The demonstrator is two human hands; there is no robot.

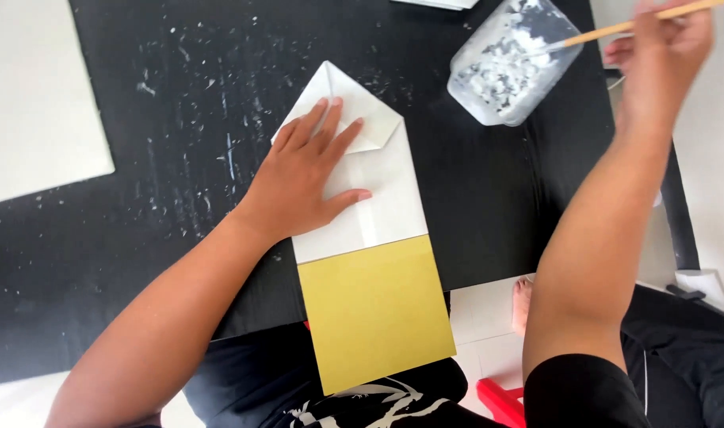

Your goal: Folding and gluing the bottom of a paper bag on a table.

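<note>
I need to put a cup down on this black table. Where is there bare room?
Bare table lies between the white sheet and the folded paper under the left hand, and between that paper and the right forearm. Crowded top right: tub, stick, right hand.

A white sheet (pixel 37 95) lies at the black table's (pixel 179 71) left edge; a red stool (pixel 500 400) stands below.

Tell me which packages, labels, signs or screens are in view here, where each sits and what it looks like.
Clear plastic tub: the only container, at the far right of the black table, rounded, holding white paste; the right hand dips a thin wooden stick into it.
No labels, signs or screens show.
The folded paper under the left hand is white above and gold below.
</note>
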